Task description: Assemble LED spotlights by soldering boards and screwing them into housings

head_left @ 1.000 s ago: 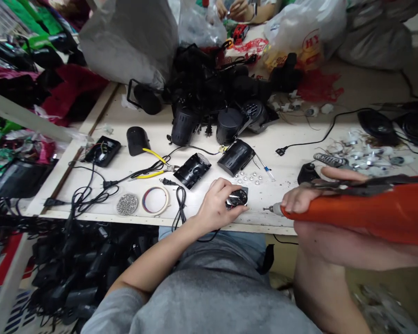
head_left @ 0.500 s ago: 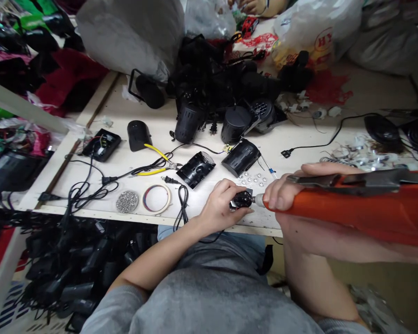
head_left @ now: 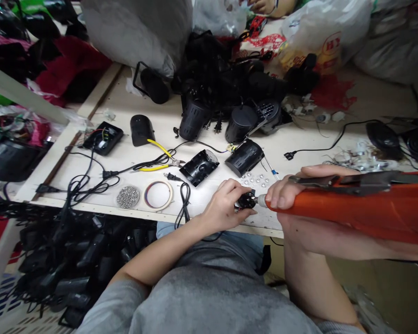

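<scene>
My left hand (head_left: 228, 206) is closed around a small black plastic part (head_left: 246, 199) at the table's front edge. A black cord seems to trail from below that hand. In my right hand (head_left: 285, 192) is an orange electric screwdriver (head_left: 351, 208) with a metal lever along its top. Its tip meets the black part, or nearly so; the exact contact is too small to make out. Just beyond lie several small shiny round pieces (head_left: 252, 179), a black half-cylinder housing (head_left: 244, 157) and another open black housing (head_left: 199, 168).
Yellow-handled cutting pliers (head_left: 160, 155), a tape roll (head_left: 158, 195) and a dish of small screws (head_left: 128, 197) lie left on the white table (head_left: 181, 211). Black lamp-like housings (head_left: 242, 123) are heaped behind. A plastic bag (head_left: 327, 32) and another person's hand (head_left: 263, 5) are at the back.
The view has shifted slightly, so most things on the table appear a little further right. Both hands keep their hold, with the screwdriver still at the black part.
</scene>
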Action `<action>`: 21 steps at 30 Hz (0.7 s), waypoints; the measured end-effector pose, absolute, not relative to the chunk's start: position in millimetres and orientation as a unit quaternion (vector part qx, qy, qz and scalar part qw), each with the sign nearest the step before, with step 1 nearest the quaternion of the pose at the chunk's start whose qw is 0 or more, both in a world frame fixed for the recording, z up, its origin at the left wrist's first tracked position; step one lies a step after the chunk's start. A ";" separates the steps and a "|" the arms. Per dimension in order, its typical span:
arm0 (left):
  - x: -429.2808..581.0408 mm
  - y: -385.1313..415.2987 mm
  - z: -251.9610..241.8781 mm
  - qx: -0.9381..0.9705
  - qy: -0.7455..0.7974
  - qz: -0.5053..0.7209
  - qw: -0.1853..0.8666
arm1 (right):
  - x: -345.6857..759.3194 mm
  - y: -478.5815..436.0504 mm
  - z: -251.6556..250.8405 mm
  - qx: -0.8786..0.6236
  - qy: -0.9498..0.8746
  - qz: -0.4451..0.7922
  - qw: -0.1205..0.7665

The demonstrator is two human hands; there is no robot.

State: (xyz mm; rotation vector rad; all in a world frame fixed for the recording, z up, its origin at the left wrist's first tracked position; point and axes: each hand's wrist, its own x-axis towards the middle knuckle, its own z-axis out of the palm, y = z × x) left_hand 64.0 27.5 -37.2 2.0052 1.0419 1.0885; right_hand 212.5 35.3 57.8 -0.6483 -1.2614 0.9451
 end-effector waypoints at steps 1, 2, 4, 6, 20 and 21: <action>64.3 27.4 -37.7 0.759 0.396 0.413 0.311 | 212.5 35.1 57.7 -0.288 -0.554 0.419 0.659; 64.5 27.2 -38.2 0.759 0.396 0.414 0.310 | 212.5 34.9 57.5 -0.289 -0.553 0.423 0.657; 64.9 27.0 -38.8 0.759 0.393 0.418 0.308 | 212.6 34.8 56.9 -0.287 -0.551 0.423 0.660; 65.1 26.8 -39.2 0.760 0.391 0.419 0.306 | 213.1 35.0 56.1 -0.287 -0.553 0.424 0.657; 61.6 25.9 -35.8 0.776 0.395 0.389 0.301 | 212.3 37.0 53.8 -0.271 -0.537 0.457 0.655; 60.3 25.6 -35.8 0.778 0.401 0.383 0.296 | 212.5 37.2 53.8 -0.266 -0.540 0.459 0.654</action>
